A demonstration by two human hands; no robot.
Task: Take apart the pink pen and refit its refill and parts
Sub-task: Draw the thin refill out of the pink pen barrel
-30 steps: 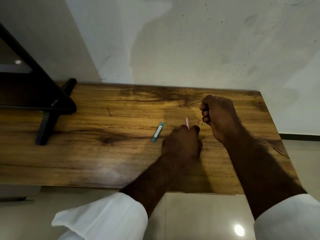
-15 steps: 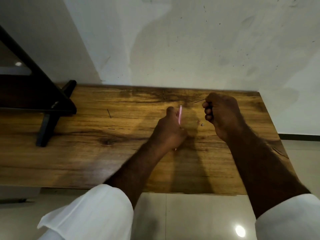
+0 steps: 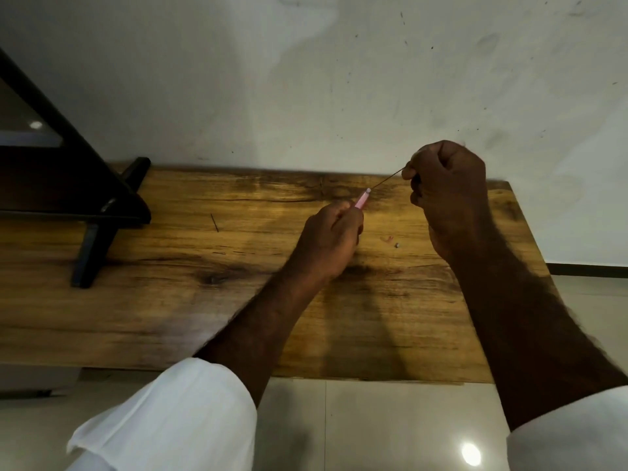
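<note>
My left hand [image 3: 331,237] is closed around the pink pen barrel [image 3: 362,200], whose upper end sticks out of the fist and tilts up to the right. My right hand [image 3: 445,195] is raised above the table near the wall and pinches a thin dark refill [image 3: 387,180]. The refill slants down to the left, and its tip meets the open end of the barrel. A small silvery part [image 3: 396,245] and a tiny reddish piece [image 3: 385,238] lie on the wooden table [image 3: 170,300] between my hands.
A black stand [image 3: 102,212] sits on the table's left end against the wall. A thin dark stick [image 3: 214,222] lies on the wood left of my left hand. The table's front edge borders pale floor tiles [image 3: 373,430].
My left hand tilted the pink barrel to the right and up. My right hand rose toward the wall, bringing the refill's tip to the barrel's end. The teal packet is no longer in view.
</note>
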